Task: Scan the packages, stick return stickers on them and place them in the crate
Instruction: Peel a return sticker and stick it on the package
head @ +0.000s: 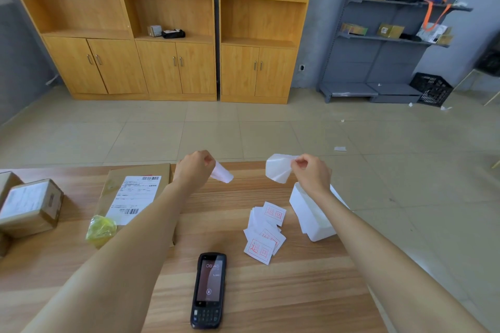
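Both hands are raised above the far edge of a light wood-grain bench. The left hand is closed in a pinch on a small curled white paper piece; the right hand is likewise pinched shut on a larger, crumpled white paper sheet. The two papers hang apart, with bare bench beneath them.

Under the left forearm, near the far edge, lies a flat brown cardboard package with a white barcoded shipping label facing up. A crumpled yellow-green plastic wad rests on its near corner. At the left edge stands a smaller brown cardboard box with a pale label on top.

A loose heap of white square stickers with red printed characters sits right of centre, and just beside it, by the right edge, a white blocky stack of paper. A black handheld scanner with keypad, screen lit, lies toward the near edge.

Beyond the bench are beige floor tiles dotted with paper scraps, tall wooden shelving cabinets against the back wall, grey metal wall shelves holding parcels, and a black plastic lattice crate on the floor, well apart from the bench.
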Demonstrator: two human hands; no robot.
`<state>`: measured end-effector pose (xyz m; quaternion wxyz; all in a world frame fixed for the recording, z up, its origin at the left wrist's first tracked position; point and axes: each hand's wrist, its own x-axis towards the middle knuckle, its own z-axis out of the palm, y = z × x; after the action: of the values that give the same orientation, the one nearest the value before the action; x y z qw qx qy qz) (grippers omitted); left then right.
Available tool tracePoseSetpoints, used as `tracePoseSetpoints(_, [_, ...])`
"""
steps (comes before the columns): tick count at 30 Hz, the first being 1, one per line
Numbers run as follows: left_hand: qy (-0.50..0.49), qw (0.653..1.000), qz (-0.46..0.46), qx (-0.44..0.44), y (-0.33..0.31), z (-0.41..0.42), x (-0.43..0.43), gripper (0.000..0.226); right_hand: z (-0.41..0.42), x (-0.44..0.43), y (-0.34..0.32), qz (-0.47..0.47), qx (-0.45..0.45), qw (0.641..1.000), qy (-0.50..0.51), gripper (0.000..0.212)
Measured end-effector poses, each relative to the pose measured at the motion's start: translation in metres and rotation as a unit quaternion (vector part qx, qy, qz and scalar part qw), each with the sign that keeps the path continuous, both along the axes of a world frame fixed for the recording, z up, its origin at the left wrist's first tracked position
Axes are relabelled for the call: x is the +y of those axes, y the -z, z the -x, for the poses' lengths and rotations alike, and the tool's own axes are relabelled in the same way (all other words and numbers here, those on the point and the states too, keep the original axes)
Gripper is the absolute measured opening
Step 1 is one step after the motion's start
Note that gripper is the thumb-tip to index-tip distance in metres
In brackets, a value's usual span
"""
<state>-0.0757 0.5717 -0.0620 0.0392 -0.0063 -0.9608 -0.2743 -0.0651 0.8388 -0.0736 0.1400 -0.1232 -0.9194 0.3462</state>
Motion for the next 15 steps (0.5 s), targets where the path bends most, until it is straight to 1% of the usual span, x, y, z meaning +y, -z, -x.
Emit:
tracePoseSetpoints(8, [0.005, 1.000, 0.000, -0.002, 0.005, 0.000, 0.005, 0.025, -0.001, 0.008, 0.004, -0.009, 0.004, 1.000, 0.004, 0.017])
tracePoseSetpoints(15, [0.016, 1.000, 0.020, -0.008, 0.014, 0.000, 0.010, 0.025, -0.006, 0.021, 0.019, -0.025, -0.017, 1.000, 0.006, 0.016])
